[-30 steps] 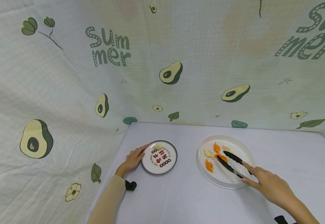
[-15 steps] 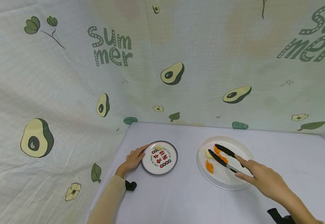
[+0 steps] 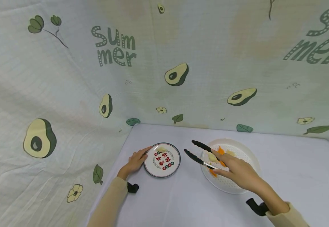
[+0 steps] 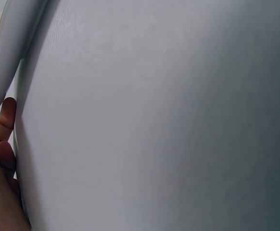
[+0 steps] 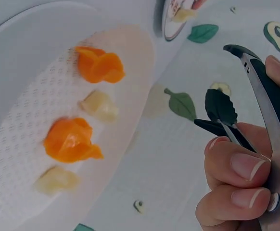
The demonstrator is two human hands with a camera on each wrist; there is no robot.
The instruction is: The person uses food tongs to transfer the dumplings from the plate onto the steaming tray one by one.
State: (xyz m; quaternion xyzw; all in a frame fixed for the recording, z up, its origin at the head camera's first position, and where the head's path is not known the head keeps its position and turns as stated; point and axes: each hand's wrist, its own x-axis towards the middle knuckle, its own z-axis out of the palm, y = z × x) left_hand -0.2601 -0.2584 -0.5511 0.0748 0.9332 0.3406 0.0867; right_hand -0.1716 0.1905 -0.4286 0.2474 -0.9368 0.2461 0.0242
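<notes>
My left hand (image 3: 135, 160) rests on the table with its fingers (image 4: 5, 120) touching the left rim of a small printed plate (image 3: 162, 161). One pale dumpling (image 3: 161, 148) lies on that plate. My right hand (image 3: 236, 170) grips black tongs (image 3: 199, 153). Their tips stand apart, with nothing between them, over the table between the plate and a white perforated tray (image 3: 245, 151). In the right wrist view the tray (image 5: 29, 125) holds two orange dumplings (image 5: 99, 65) (image 5: 71, 140) and two pale ones (image 5: 99, 105) (image 5: 56, 179), beside the tongs (image 5: 270, 110).
An avocado-print cloth (image 3: 164, 72) forms the back and left walls, meeting the white table (image 3: 181, 198) at its far and left edges. Bare tabletop lies in front of the plate and tray and to the right of the tray.
My right hand has carried the tongs left, from over the dumplings in the tray to the gap beside the small plate. My left hand has stayed at the plate's rim.
</notes>
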